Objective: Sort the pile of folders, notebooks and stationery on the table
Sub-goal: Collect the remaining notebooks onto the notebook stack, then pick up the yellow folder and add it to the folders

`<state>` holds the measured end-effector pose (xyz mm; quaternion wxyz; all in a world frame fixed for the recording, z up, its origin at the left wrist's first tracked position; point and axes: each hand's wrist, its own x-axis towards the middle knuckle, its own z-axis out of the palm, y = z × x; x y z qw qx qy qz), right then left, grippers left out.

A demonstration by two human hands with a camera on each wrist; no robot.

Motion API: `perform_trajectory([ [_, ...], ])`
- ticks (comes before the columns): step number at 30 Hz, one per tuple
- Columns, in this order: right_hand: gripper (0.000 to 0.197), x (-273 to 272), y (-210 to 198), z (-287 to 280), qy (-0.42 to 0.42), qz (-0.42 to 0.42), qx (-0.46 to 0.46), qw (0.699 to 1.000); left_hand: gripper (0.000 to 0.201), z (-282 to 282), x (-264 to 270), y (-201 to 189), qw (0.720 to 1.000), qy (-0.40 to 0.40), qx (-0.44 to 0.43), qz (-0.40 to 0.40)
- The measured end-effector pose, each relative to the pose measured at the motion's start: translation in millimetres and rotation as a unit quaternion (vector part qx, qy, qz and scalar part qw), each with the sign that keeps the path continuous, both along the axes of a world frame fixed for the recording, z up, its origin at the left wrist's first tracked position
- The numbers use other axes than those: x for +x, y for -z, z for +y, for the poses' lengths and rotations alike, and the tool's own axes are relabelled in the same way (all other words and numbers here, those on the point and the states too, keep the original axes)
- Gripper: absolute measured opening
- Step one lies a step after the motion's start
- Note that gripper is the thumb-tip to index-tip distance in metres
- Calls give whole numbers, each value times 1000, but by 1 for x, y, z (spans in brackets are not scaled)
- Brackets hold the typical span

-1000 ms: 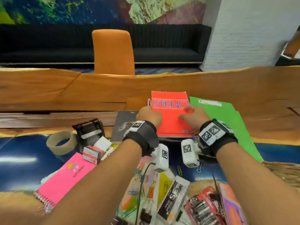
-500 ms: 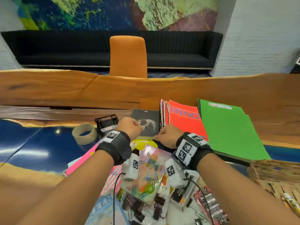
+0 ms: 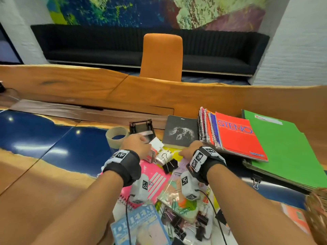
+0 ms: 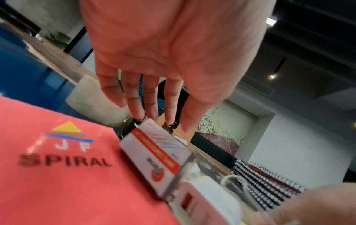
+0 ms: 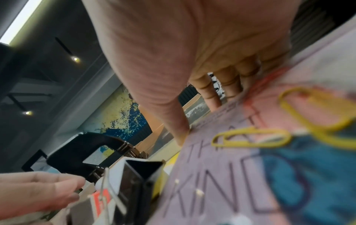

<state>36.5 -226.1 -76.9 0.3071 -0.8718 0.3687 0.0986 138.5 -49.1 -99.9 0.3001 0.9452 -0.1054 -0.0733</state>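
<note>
Black notebook (image 3: 179,132) now uncovered, left hand (image 3: 137,145) moved to white-and-red box (image 4: 154,153)

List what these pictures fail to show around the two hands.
- Right hand fingertips: head view, hidden behind the knuckles; right wrist view, cut off by the lilac sheet.
- Small box print: left wrist view, blurred, unreadable.
- Left hand contact with the box: fingers straight, but touch unclear in both views.
- Basket: head view, cut off by the right edge.

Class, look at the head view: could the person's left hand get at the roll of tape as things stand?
Probably yes. The left hand is just beside the roll of tape, which lies on the table with nothing between them.
</note>
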Motion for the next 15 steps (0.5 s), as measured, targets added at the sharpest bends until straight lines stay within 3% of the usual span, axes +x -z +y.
perform_trajectory([
  [3, 30, 2, -1, 0, -1, 2, -19, 1000, 15, 5, 3, 1, 998, 33, 52, 3],
  [7, 32, 3, 0, -2, 11, -11, -20, 1000, 47, -11, 7, 4, 992, 94, 84, 18],
  [11, 35, 2, 0, -4, 61, -18, 5, 998, 53, -33, 8, 0, 981, 157, 106, 38],
  [15, 41, 5, 6, -8, 97, -28, 24, 995, 50, -48, 14, 1, 968, 195, 160, 9],
])
